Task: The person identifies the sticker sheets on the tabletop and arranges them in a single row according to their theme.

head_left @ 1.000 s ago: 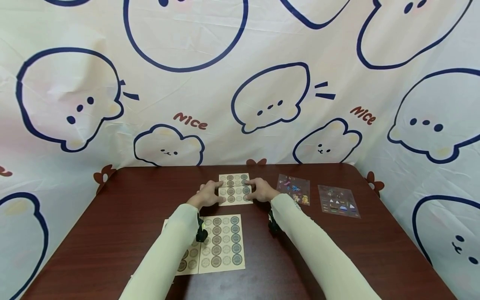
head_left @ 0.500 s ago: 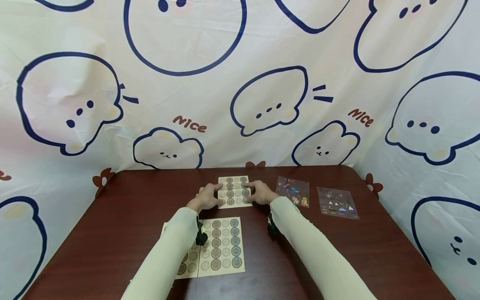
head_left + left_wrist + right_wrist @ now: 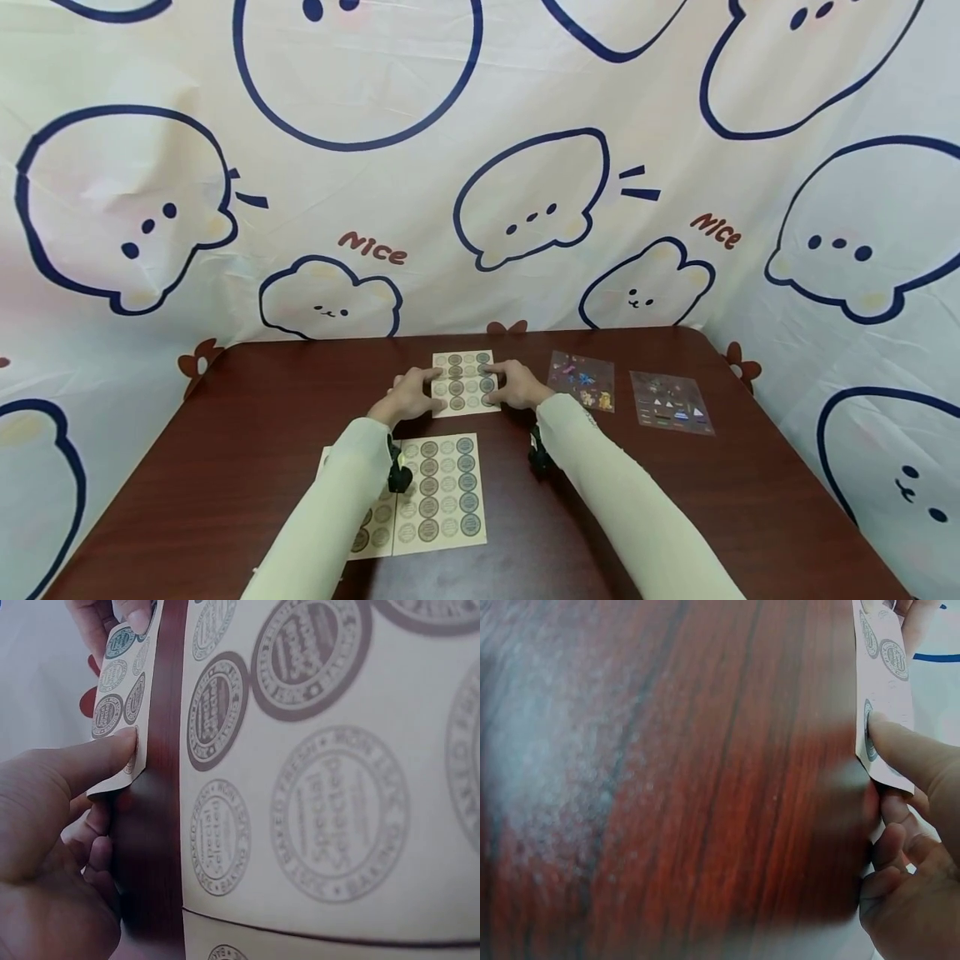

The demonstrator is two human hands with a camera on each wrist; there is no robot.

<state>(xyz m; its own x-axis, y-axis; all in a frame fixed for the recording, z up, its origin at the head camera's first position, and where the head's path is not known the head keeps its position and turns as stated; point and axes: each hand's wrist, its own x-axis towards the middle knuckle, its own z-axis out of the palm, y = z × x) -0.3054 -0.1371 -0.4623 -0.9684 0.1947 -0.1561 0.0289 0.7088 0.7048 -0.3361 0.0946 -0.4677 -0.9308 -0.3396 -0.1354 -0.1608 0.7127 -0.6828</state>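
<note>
Between both hands is a cream sticker sheet (image 3: 464, 382) printed with rows of round labels, near the table's far edge. My left hand (image 3: 409, 393) pinches its left side, thumb on top and fingers curled beneath, as the left wrist view shows of the sheet (image 3: 120, 682). On the opposite side my right hand (image 3: 519, 385) pinches it the same way, thumb (image 3: 904, 746) over the labels and fingers under the edge. Closer to me, larger sheets of the same round stickers (image 3: 442, 492) lie flat on the table, partly covered by my left forearm.
Two clear plastic sheets lie to the right on the dark wooden table (image 3: 225, 467): one with colourful small figures (image 3: 583, 381), the other with small shapes (image 3: 672, 402). A patterned cloth (image 3: 420, 183) hangs behind the table and along its sides.
Both hands keep their hold on the small sticker sheet, which stays in nearly the same place. The head view has shifted slightly.
</note>
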